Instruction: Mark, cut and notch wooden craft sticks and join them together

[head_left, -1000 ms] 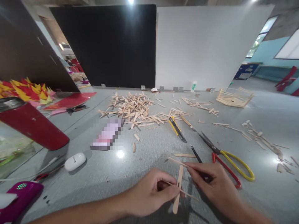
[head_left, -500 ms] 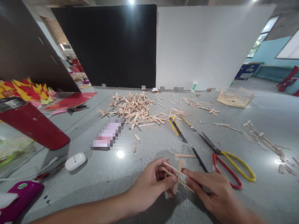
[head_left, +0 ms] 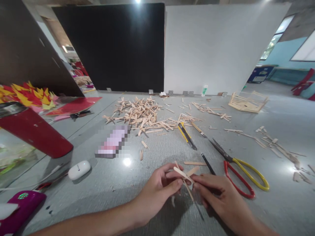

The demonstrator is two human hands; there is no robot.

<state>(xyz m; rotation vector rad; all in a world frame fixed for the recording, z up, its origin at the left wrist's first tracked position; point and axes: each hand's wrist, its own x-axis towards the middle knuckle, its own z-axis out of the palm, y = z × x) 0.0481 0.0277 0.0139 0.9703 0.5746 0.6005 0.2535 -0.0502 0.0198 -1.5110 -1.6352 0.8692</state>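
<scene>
Several wooden craft sticks (head_left: 182, 173), crossed over one another in a small joined piece, are held above the table between my hands. My left hand (head_left: 161, 190) is closed on the piece's left side, thumb in front and fingers behind. From the other side, my right hand (head_left: 222, 196) pinches it between thumb and fingertips. Below the right fingers shows a thin dark line that I cannot make out. Just beyond the hands lie a loose craft stick (head_left: 195, 163) and a black pen (head_left: 208, 164), whose near end is hidden by my right hand.
Scissors (head_left: 230, 159) with red and yellow handles lie right, near a yellow box cutter (head_left: 187, 137). Farther back are a stick pile (head_left: 140, 113) and a stick frame (head_left: 247, 104). At left are a blurred phone (head_left: 114, 141), white mouse (head_left: 79, 170) and red flask (head_left: 39, 132).
The crossed sticks have been turned and tilted between my hands, and the pale stick now faces up more. My right fingers have shifted slightly left. Things on the table have stayed put.
</scene>
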